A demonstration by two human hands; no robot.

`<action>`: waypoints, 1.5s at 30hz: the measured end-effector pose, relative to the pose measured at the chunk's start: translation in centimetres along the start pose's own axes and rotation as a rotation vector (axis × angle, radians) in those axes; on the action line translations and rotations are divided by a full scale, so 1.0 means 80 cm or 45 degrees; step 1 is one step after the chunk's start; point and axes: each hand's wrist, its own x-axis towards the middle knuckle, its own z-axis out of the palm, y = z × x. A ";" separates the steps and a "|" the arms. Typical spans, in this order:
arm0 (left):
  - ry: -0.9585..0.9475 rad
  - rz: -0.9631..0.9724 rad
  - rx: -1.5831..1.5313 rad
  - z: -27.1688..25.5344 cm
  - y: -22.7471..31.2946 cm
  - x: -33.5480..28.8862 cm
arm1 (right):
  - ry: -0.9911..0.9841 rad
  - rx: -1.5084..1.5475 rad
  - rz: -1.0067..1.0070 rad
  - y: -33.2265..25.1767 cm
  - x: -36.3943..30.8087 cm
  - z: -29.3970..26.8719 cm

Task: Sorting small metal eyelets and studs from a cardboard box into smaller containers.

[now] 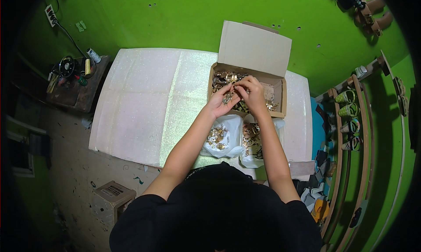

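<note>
Over an opened cardboard box [282, 107] my two hands meet. My left hand [217, 103] is turned palm up, cupped around several small metal pieces [227, 97], silvery and dark. Its thumb and fingers come together near the right fingertips. My right hand [253, 93] is closed in a pinch beside them; whatever lies between its fingertips is too small to make out. Inside the box are gold and silver metal buckles [228, 77], partly covered by my hands. Beneath my forearms stand a white plastic-lined tub [234, 124] and a second white tub [252, 162], both holding golden metal pieces.
The box's lid [254, 45] stands raised toward the green wall. A glittery white sheet [136, 94] covers the table. On the left, a small dark table [74, 96] carries thread spools; a stool [115, 192] stands below. Sandals [348, 109] hang on a wooden rack at right.
</note>
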 end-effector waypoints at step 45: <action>0.383 0.061 0.193 0.010 -0.003 0.005 | 0.283 -0.482 -0.473 0.009 -0.016 0.018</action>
